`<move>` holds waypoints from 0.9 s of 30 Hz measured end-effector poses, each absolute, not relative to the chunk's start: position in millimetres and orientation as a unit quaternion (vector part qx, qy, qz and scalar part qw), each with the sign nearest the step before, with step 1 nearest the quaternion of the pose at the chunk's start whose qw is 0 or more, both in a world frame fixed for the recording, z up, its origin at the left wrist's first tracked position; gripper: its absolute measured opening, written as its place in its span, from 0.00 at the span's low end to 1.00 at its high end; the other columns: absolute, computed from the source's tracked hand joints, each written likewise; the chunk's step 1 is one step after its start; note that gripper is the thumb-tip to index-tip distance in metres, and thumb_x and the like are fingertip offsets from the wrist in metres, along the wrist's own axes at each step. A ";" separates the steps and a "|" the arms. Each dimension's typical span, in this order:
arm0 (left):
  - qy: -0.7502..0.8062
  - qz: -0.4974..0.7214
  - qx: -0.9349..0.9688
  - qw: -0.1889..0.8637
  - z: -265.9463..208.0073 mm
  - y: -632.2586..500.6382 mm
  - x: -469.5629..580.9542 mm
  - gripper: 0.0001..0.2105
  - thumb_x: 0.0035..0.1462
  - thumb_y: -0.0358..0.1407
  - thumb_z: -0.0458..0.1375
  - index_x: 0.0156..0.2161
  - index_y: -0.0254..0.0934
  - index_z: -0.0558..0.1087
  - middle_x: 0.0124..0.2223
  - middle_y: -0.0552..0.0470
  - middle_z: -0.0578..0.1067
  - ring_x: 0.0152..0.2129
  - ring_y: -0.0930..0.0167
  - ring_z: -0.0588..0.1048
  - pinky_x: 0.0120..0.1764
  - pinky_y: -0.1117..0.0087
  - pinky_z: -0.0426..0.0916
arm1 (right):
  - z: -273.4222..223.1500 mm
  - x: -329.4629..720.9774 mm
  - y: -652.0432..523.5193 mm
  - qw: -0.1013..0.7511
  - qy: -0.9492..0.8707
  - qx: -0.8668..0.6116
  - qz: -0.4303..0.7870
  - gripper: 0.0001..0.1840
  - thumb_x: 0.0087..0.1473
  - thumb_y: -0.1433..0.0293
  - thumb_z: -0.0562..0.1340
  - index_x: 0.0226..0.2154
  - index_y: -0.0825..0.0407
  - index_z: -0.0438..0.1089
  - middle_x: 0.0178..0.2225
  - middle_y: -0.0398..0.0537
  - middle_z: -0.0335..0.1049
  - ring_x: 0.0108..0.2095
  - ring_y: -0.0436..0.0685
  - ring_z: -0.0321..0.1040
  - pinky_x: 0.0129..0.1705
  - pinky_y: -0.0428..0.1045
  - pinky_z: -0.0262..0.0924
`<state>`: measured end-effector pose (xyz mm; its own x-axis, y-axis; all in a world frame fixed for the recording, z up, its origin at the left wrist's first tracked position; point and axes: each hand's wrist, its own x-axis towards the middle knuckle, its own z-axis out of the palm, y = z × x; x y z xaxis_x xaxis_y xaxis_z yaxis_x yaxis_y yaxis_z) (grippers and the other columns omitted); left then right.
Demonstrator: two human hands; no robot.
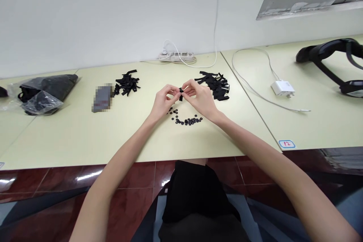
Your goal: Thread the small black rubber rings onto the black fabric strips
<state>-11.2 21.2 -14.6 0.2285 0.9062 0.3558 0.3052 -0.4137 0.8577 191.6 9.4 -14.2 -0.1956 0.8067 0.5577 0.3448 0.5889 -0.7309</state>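
Observation:
Between the fingertips of both hands is a short black fabric strip [180, 97], its lower end hanging down. My left hand [165, 100] pinches it from the left, and my right hand [200, 96] pinches it from the right; the fingers hide most of it. Small round black rings [190, 121], perhaps washers or snap parts, lie in a loose curve on the table just below the hands. To the left lies a pile of black strips [127, 83], and a second pile of black strips [217, 84] is right of my right hand.
A blurred grey packet [102, 98] and black cloth in a clear plastic bag [47, 92] lie left on the pale table [85, 140]. A power strip [176, 57] sits by the wall. Rightward are a white charger [283, 88], its cable [255, 100] and a black headset [326, 56].

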 end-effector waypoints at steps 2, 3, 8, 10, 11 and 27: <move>0.428 0.451 0.693 0.364 -14.8 21.5 -10.7 0.16 0.63 0.52 0.69 0.43 0.40 0.80 0.46 0.46 0.80 0.41 0.65 0.79 0.35 0.70 0.77 | -14.7 192.2 11.0 0.501 -0.740 -0.383 0.234 0.02 0.69 0.66 0.66 0.44 0.44 0.73 0.39 0.46 0.84 0.41 0.61 0.84 0.46 0.57 0.81; 0.428 0.452 0.686 0.377 -14.7 21.7 -10.5 0.17 0.63 0.52 0.70 0.43 0.40 0.80 0.46 0.46 0.80 0.41 0.65 0.79 0.35 0.69 0.78 | -14.8 192.6 11.8 0.500 -0.741 -0.381 0.236 0.03 0.70 0.65 0.65 0.45 0.44 0.73 0.41 0.47 0.84 0.42 0.61 0.84 0.47 0.57 0.81; 0.422 0.466 0.659 0.413 -11.7 22.9 -11.1 0.19 0.61 0.54 0.72 0.42 0.40 0.81 0.46 0.47 0.80 0.42 0.65 0.79 0.37 0.69 0.79 | -15.8 195.5 15.8 0.494 -0.747 -0.378 0.236 0.04 0.69 0.64 0.66 0.44 0.46 0.76 0.43 0.48 0.82 0.43 0.60 0.81 0.46 0.57 0.79; 0.419 0.466 0.650 0.430 -9.9 23.0 -11.7 0.20 0.60 0.55 0.72 0.42 0.40 0.81 0.45 0.47 0.80 0.41 0.65 0.79 0.39 0.68 0.79 | -16.5 196.2 17.1 0.495 -0.744 -0.381 0.237 0.06 0.69 0.63 0.66 0.40 0.46 0.76 0.42 0.48 0.81 0.42 0.59 0.79 0.46 0.57 0.79; 0.418 0.465 0.646 0.439 -9.1 22.9 -12.0 0.20 0.60 0.55 0.73 0.42 0.40 0.81 0.45 0.47 0.80 0.41 0.66 0.79 0.39 0.68 0.80 | -16.8 196.4 17.5 0.495 -0.742 -0.383 0.241 0.07 0.69 0.62 0.66 0.39 0.46 0.76 0.42 0.48 0.81 0.42 0.59 0.79 0.46 0.57 0.78; 0.411 0.444 0.640 0.475 -4.1 21.8 -14.2 0.18 0.62 0.53 0.71 0.43 0.40 0.79 0.45 0.48 0.79 0.45 0.66 0.79 0.42 0.68 0.80 | -13.9 196.7 19.0 0.477 -0.717 -0.374 0.344 0.15 0.67 0.53 0.67 0.39 0.46 0.76 0.42 0.49 0.83 0.44 0.61 0.79 0.52 0.60 0.78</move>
